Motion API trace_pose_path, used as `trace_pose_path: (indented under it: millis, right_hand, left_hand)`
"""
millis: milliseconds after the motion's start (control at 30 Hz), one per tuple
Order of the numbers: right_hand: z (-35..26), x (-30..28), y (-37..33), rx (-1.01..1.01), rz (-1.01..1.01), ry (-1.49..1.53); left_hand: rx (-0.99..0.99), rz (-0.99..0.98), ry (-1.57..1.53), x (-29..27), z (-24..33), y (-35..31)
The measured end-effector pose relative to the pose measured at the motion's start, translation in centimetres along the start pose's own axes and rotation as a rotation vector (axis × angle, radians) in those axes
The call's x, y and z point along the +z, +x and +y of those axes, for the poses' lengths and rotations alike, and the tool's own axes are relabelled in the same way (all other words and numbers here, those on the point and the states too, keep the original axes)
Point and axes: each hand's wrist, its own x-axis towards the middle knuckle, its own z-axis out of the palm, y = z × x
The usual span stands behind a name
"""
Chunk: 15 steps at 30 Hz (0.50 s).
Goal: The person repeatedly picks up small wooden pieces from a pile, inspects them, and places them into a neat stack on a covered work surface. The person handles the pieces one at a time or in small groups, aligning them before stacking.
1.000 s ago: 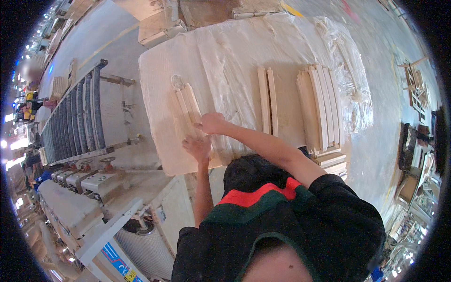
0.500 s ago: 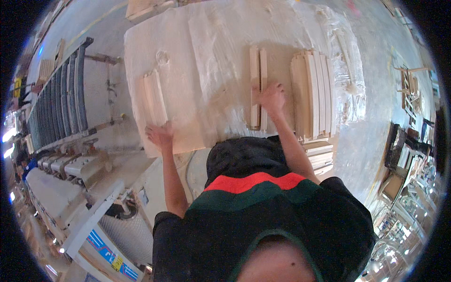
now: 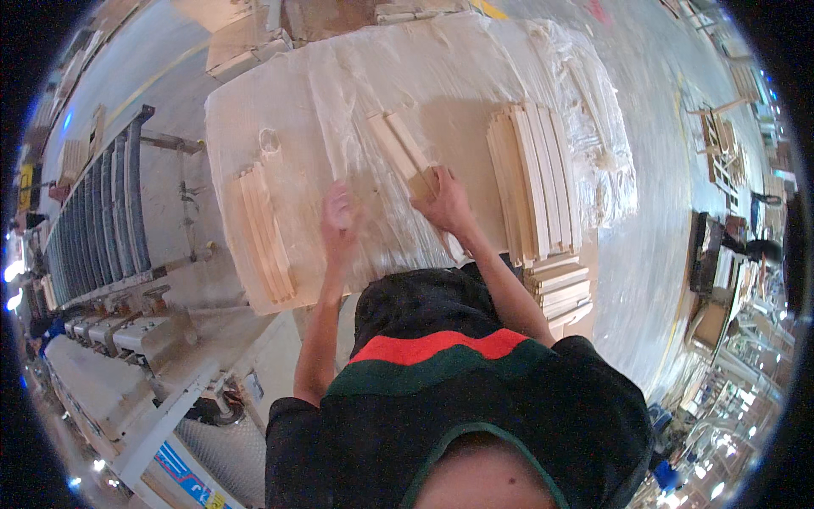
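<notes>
Currently, through the head camera, I have a pair of wooden strips (image 3: 393, 149) in the grip of the right hand (image 3: 443, 204), over the middle of the table (image 3: 292, 102), about midway between its left and right edges. The fingers and thumb are closed around the strips toward their near end, which they partly cover, pinching the two side by side. I see pale, straight, narrow pieces with a light tan face, and a darker line runs lengthwise between them. The pair slants, its far end leaning toward the table's left edge and its near end toward the right. I cannot tell whether it rests on the surface or is slightly raised.

My left hand (image 3: 339, 210) is over the table between the pair and the left edge, blurred, its fingers loosely spread and pointing toward the far edge.

Along the left edge, reaching down near the near-left corner, I see a row of strips (image 3: 261, 233) of similar pale wood, lying side by side. Toward the right edge a larger stack of strips (image 3: 536, 182) stands, paler on its outer faces. Clear plastic film (image 3: 593, 136) covers the table, wrinkled and shiny by the right edge.
</notes>
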Motion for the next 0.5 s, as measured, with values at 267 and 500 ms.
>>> trace_pose_path:
  millis: [267,500]
  right_hand:
    - [-5.6,-3.5,-6.1,-0.297,0.045,0.286]
    - [-5.6,-7.1,-5.9,-0.481,-0.115,0.243]
  left_hand:
    - [0.141,-0.305,-0.41,5.7,13.4,0.3]
    - [0.455,-0.555,-0.258,5.3,11.8,-0.3]
